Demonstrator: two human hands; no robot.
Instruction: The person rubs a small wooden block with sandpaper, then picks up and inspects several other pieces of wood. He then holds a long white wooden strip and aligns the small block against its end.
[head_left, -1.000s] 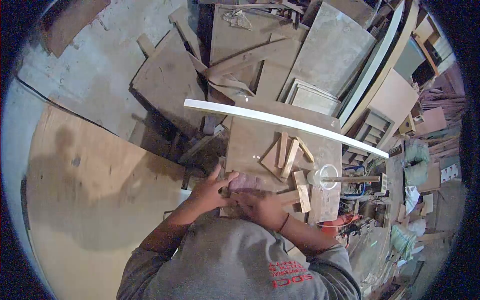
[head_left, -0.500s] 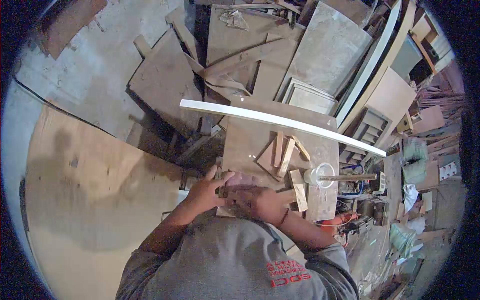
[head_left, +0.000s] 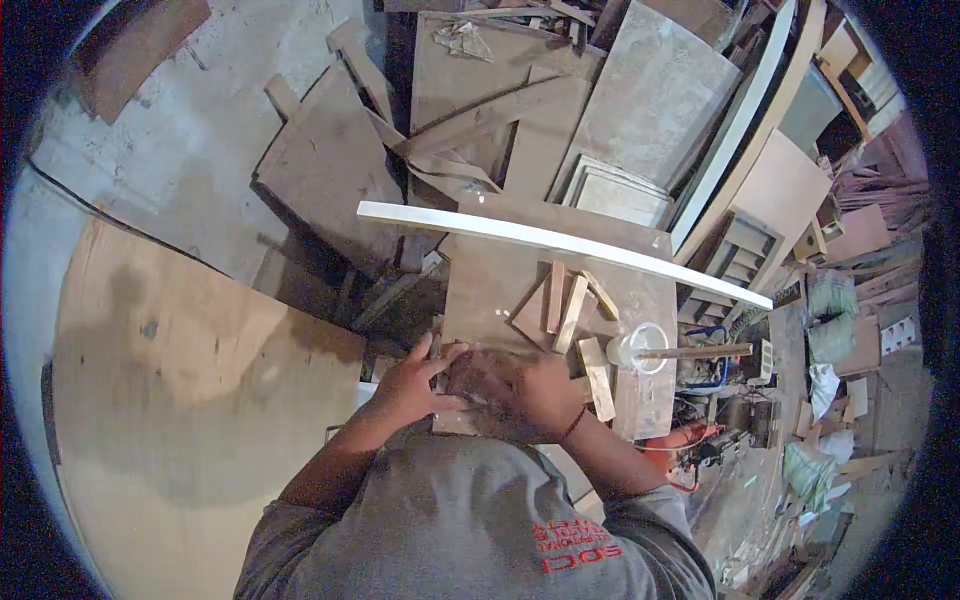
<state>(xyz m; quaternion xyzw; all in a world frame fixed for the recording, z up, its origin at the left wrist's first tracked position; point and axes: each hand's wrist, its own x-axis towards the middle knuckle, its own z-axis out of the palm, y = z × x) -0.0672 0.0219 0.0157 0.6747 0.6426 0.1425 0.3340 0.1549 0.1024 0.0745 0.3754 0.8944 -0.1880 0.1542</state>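
Note:
My left hand [head_left: 405,392] is at the near left edge of the small work table [head_left: 480,270], its fingers spread against the left end of a dark reddish-brown piece [head_left: 475,378]. Over the right part of that piece is my right hand [head_left: 550,395], closed, knuckles up; I cannot tell what is in its fingers. A short wood block [head_left: 597,378] lies just right of this hand. Farther up the table, several wood strips [head_left: 572,312] rest on and around a thin square of board [head_left: 530,318].
A long white strip [head_left: 560,240] crosses the table's far part. At the right stands a white tub [head_left: 625,350] with a stick [head_left: 700,352] across it. A large plywood sheet [head_left: 190,380] is on the left; board offcuts [head_left: 330,170] lie beyond.
My right hand has shifted a little to the right and away from my body over the dark piece. My left hand has stayed nearly where it was.

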